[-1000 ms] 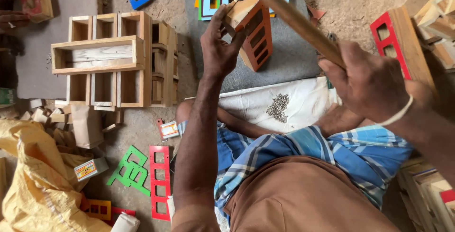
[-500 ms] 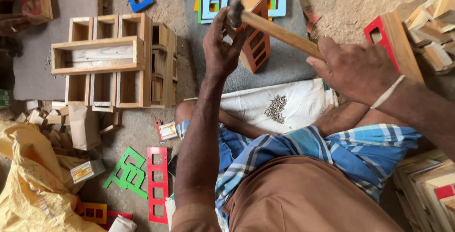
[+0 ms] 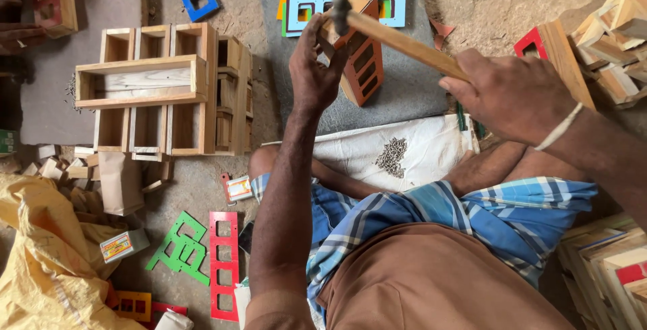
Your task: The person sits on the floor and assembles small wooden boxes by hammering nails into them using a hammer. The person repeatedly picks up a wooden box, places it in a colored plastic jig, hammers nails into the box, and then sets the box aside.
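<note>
My left hand grips a small wooden box with an orange-red slotted front, standing on a grey mat. My right hand is closed on the wooden handle of a hammer. The hammer's dark head rests on the top edge of the box, right beside my left fingers. I sit cross-legged behind the mat, in a blue checked cloth.
A pile of small nails lies on a white cloth at my knees. Unpainted wooden boxes are stacked at left. Coloured slotted panels lie on the ground, a yellow sack at lower left, more wooden boxes at right.
The hammer has swung down from a raised position onto the top of the box. My left hand has kept its hold on the box.
</note>
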